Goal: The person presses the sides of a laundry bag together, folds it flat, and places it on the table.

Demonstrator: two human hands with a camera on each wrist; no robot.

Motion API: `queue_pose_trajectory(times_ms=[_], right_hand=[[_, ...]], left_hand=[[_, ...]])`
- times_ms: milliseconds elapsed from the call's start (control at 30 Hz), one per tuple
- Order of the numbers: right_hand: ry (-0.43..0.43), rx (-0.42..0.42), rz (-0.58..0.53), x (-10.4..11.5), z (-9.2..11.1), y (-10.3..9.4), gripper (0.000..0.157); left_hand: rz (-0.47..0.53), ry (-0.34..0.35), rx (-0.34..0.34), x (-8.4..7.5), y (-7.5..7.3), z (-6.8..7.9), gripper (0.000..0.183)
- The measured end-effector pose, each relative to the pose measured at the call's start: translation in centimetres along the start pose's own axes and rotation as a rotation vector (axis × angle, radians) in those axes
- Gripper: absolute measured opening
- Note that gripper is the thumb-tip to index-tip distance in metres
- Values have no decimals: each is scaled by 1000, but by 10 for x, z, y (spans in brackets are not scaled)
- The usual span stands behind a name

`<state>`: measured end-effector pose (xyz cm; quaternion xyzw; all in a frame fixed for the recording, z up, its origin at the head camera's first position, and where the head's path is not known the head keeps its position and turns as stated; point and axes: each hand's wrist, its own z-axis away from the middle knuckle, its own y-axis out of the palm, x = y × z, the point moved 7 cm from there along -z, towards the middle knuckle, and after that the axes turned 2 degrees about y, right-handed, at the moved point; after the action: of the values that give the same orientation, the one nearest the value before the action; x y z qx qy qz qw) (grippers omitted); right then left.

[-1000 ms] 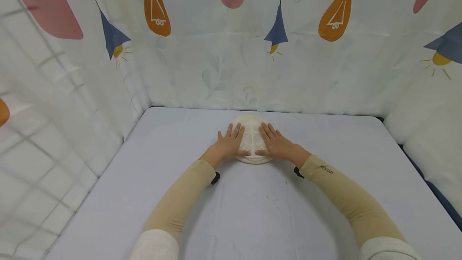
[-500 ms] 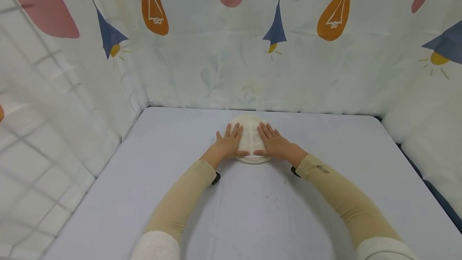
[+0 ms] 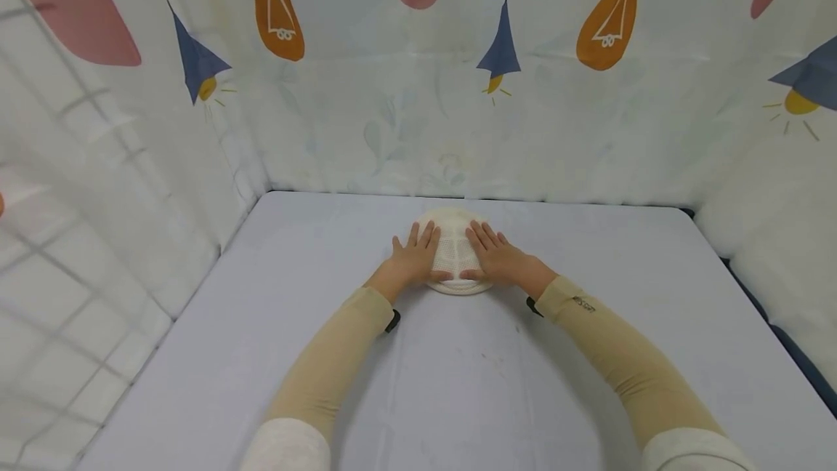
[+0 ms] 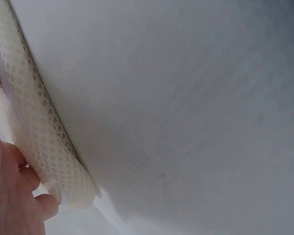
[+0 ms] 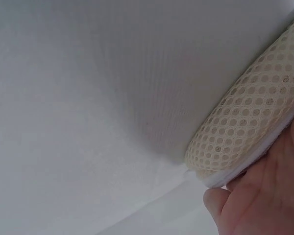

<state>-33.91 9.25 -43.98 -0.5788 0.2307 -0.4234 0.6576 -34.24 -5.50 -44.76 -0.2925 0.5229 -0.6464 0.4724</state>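
A rounded cream mesh item [image 3: 455, 249] with pale trim lies toward the back of the table; its exact kind cannot be told. My left hand [image 3: 415, 260] rests on its left side, fingers straight and pointing away, thumb turned inward along the near edge. Mirroring that, my right hand [image 3: 502, 262] lies on the right side with its thumb along the same edge. Honeycomb mesh [image 4: 44, 112] bulges beside the fingers in the left wrist view. In the right wrist view, a white trim strip runs between the mesh [image 5: 245, 117] and the hand [image 5: 264, 191].
A pale cloth covers the table [image 3: 451, 384], with a few small marks near its middle. White curtains printed with lamps and orange bulbs [image 3: 280, 17] hang behind it and along both sides. Grid lines show through the left curtain [image 3: 72, 238].
Both hands stay in place on the mesh item. The view shifts slightly with the head.
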Motion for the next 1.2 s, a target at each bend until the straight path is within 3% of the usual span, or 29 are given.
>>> queue_pose_trajectory(times_ms=[367, 600, 867, 1200], right_hand=[[-9, -6, -48, -10, 0, -4, 96], [-66, -43, -29, -12, -6, -10, 101], [-83, -19, 28, -17, -17, -9, 112], [-70, 14, -14, -17, -18, -10, 114]], left_hand=[[-10, 30, -43, 3, -5, -2, 103], [-17, 58, -84, 8, -7, -5, 104], [21, 76, -50, 9, -11, -3, 111], [24, 56, -15, 9, -10, -7, 114]])
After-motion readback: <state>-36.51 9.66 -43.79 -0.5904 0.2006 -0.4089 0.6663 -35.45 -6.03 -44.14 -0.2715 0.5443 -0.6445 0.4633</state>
